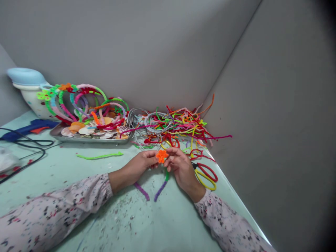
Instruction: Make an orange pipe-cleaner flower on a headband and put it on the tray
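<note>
Orange flower (162,156) pinched by left hand (145,161) and right hand (181,168), likely for steadiness. Scissors (206,175) laid near, perhaps for reach.

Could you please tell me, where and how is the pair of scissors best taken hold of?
Probably the scissors are best held by the red handle and yellow handle, coming from the right: both loops stick out past the right hand toward the table edge, while that hand covers much of the blade end.
</note>
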### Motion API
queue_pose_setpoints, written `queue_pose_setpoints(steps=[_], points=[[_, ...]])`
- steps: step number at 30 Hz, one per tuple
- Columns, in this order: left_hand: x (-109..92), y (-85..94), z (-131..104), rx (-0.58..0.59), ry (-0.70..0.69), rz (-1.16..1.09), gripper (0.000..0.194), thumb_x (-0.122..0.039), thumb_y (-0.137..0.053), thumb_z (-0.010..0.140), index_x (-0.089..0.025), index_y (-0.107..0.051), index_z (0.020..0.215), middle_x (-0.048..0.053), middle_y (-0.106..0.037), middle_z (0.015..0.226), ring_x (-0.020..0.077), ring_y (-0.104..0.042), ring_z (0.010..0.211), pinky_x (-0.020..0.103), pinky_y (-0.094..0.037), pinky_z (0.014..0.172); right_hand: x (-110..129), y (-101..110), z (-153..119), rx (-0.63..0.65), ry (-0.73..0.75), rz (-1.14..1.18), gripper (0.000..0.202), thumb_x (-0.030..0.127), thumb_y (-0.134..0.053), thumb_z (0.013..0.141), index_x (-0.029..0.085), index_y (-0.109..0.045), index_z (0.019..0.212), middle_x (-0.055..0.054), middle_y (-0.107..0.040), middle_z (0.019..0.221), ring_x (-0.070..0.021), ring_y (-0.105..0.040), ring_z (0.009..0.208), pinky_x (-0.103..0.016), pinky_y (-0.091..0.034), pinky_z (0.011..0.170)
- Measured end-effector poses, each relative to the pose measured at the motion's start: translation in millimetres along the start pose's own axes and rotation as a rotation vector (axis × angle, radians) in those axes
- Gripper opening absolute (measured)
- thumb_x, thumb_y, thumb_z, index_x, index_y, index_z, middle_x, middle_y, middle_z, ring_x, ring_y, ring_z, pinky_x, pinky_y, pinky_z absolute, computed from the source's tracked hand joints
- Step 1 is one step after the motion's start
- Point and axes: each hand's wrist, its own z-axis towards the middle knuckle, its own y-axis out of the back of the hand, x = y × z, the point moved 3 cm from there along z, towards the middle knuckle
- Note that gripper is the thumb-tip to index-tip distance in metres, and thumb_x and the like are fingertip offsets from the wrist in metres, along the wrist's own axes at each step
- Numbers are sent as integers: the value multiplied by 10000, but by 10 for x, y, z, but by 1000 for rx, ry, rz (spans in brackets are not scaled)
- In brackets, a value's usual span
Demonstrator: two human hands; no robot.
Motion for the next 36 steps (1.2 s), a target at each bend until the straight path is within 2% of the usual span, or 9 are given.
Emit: queue_pose_setpoints(steps=[8,17,25,36], points=[[14,5,10,0,7,0,108,-169,-571,761,-127,-637,835,12,-585,745,94,-431,627,225,-334,609,-29,13,10,-21,-20,-25,223,183,-590,714,182,-618,935,14,-596,658,-106,-552,563,-193,-404,480],[-7,-32,-13,11,31,76,147,-236,-587,775,-112,-648,827,26,-614,768,100,-454,634,233,-351,629,-33,24,17,-8,-4,-132,121,216,-584,767,176,-610,878,24,-586,610,-94,-504,516,-201,-386,480],[-20,-54,-24,0,60,91,112,-233,-602,764,-126,-635,755,5,-594,703,91,-434,605,228,-331,603,2,-8,0,-14,-13,-203,69,162,-549,723,179,-559,789,41,-570,571,-93,-484,491,-203,-371,466],[8,-54,-7,31,63,121,142,-271,-627,743,-135,-643,782,5,-615,713,91,-458,606,225,-352,603,1,2,-3,-17,5,-227,81,121,-499,692,190,-528,722,53,-553,537,-87,-461,459,-199,-360,447]])
